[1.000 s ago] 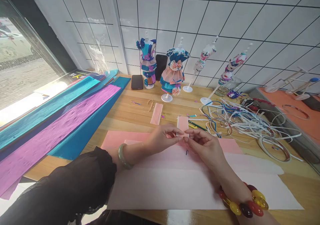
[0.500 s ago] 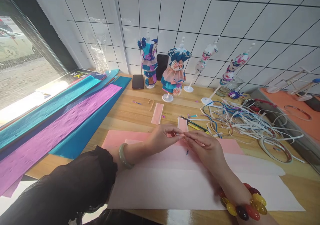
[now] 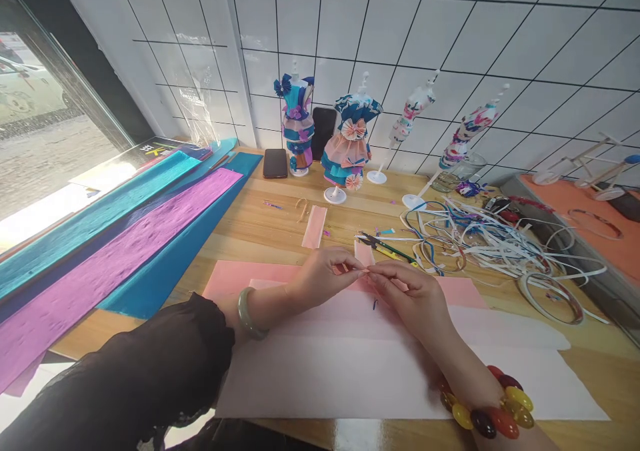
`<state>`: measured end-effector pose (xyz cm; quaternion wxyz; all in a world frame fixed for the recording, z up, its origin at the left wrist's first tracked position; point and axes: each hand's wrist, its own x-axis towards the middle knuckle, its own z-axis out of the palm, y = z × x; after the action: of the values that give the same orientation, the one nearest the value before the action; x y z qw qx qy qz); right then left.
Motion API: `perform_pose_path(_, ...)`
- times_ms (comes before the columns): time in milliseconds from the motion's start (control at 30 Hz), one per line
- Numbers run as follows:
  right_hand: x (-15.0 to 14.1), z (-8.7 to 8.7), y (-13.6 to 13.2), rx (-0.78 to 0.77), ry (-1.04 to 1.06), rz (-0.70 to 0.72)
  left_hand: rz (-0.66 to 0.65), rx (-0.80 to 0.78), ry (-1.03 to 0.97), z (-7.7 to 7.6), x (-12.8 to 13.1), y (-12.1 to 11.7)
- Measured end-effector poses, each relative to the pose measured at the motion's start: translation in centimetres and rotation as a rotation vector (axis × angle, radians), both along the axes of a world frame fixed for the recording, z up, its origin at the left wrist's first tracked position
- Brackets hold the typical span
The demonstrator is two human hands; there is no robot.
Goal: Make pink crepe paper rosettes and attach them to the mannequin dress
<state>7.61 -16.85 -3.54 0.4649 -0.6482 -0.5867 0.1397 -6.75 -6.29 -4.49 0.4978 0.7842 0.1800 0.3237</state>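
Above a large pale pink paper sheet, my left hand and my right hand meet with fingertips pinched together. Between them they grip the near end of a small pink paper strip, whose far part shows behind the fingers. The exact fold at the fingertips is hidden. Just below the fingers lies a short dark blue scrap. Beyond my right hand rest scissors with dark blades and a yellow-and-black cutter. A second pink paper strip lies flat behind my left hand.
Dress forms in ruffled paper stand along the tiled wall, beside two slimmer forms. White and blue strips tangle at right. Blue and purple crepe papers lie left. A dark phone lies behind.
Both hands stay nearly in place, with the fingertips pinched slightly closer together. The pink strip's far part has shifted a little, showing more of the dark scissor blades.
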Motion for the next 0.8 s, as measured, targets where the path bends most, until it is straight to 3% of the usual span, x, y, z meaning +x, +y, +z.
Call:
perform_pose_path(333,-0.09,-0.07,-0.04,0.001,0.015,-0.038,-0.007,-0.096,0.05,0.23,-0.07,-0.06)
perform_pose_path(800,-0.16,-0.1,0.01,-0.156,0.233,-0.082,-0.016,-0.056,0.009,0.51,-0.18,-0.19)
